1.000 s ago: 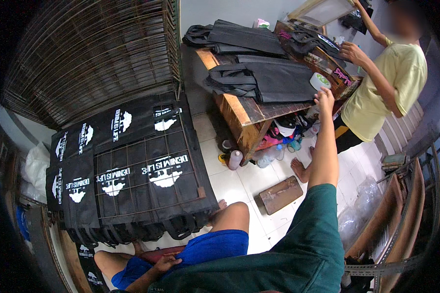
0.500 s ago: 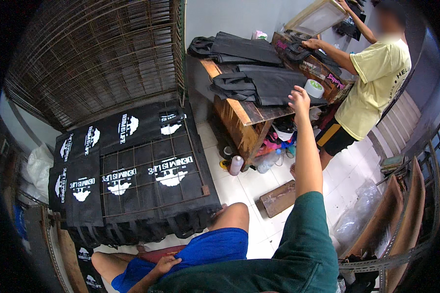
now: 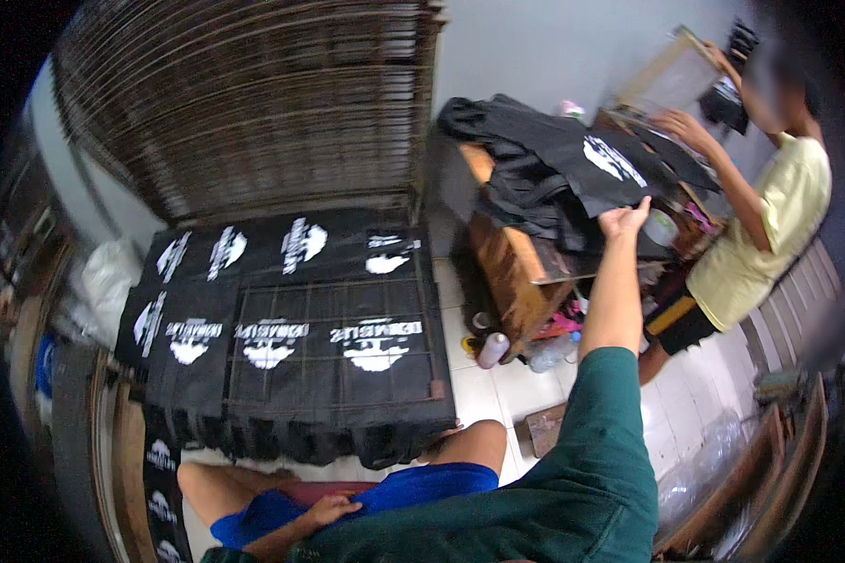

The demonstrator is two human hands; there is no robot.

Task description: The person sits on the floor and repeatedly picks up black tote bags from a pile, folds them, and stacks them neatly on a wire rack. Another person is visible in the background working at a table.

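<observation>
My right hand (image 3: 624,219) reaches far out over the wooden table (image 3: 512,253). Its fingers and thumb pinch the near edge of a black fabric bag (image 3: 577,174) with a white print, which lies partly over other dark cloth. On my lap, my left hand (image 3: 331,509) rests on blue shorts (image 3: 399,493), fingers loosely stretched and holding nothing. Left of the table, several printed black bags (image 3: 197,305) lie spread in rows. A thin wire rack (image 3: 333,405) shows across the nearer ones.
A stack of wire racks (image 3: 244,103) stands raised behind the bags. Beyond the table, a co-worker in a yellow shirt (image 3: 770,235) holds a framed screen (image 3: 667,75). A bottle (image 3: 493,350) and a wooden block (image 3: 543,430) are on the tiled floor. Curved boards (image 3: 770,479) lean at right.
My right hand has gone from empty above the table to gripping a printed bag, now laid over the dark stacks. The co-worker's near hand has lifted off the cloth. The view has shifted.
</observation>
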